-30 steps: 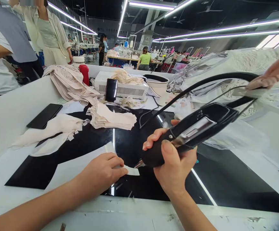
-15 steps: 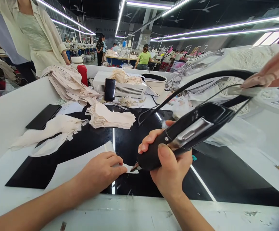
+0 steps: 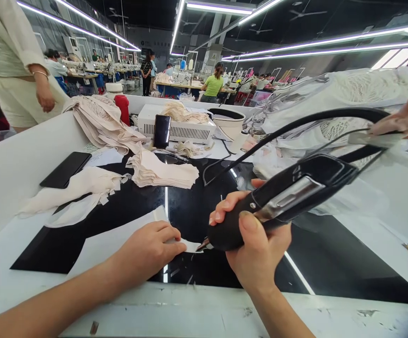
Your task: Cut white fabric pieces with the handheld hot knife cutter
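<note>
My right hand (image 3: 256, 244) is wrapped round a black corded hand tool (image 3: 284, 199), its metal tip touching the end of a white fabric strip (image 3: 119, 237). That strip lies on a black glossy work surface (image 3: 197, 211). My left hand (image 3: 147, 251) presses down on the strip, fingers bent over its right end, close to the tool tip. The tool's black cable (image 3: 313, 117) arcs up to the right.
Stacked beige fabric pieces (image 3: 162, 171), loose beige cloth (image 3: 80, 188) and a black phone (image 3: 65, 169) lie behind. A white box (image 3: 176, 126), second phone (image 3: 162, 131), red bottle (image 3: 122, 108) stand further back. Another person's hand (image 3: 406, 117) at right; a person (image 3: 17, 70) stands left.
The tool tip has stayed at the strip's end with small shifts. The standing person at the left has moved further left. My left hand stays on the strip.
</note>
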`<state>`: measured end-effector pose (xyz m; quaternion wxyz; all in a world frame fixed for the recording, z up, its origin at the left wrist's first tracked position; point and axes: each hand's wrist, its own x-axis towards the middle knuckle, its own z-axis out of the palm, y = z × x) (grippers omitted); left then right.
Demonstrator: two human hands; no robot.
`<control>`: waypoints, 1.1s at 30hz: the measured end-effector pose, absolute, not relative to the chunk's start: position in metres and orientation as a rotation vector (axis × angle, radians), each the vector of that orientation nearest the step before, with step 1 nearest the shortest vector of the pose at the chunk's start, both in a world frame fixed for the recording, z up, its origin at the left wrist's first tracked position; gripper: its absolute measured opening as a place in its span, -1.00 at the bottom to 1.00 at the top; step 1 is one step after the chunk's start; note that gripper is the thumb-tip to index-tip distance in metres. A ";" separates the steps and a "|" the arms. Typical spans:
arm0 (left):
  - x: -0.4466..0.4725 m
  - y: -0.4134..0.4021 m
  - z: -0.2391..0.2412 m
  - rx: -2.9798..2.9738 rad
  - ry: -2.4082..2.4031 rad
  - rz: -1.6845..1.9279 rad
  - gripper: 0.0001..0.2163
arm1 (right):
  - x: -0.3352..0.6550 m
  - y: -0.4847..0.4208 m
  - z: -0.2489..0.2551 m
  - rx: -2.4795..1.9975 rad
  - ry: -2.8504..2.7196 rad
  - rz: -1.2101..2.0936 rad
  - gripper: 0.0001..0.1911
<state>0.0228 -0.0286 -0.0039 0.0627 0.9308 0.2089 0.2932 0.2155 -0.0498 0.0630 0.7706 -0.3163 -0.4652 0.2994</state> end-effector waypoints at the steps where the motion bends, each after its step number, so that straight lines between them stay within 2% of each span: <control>1: 0.022 -0.029 -0.004 2.810 0.632 0.880 -0.83 | 0.217 -0.050 0.062 -0.685 -1.007 0.650 -0.56; 23: 0.015 -0.020 0.005 2.682 0.679 0.934 -0.76 | 0.225 -0.041 0.060 -0.696 -1.067 0.607 -0.58; 33: 0.005 -0.012 -0.001 2.771 0.763 0.762 -0.80 | 0.234 -0.023 0.063 -0.755 -1.000 0.544 -0.64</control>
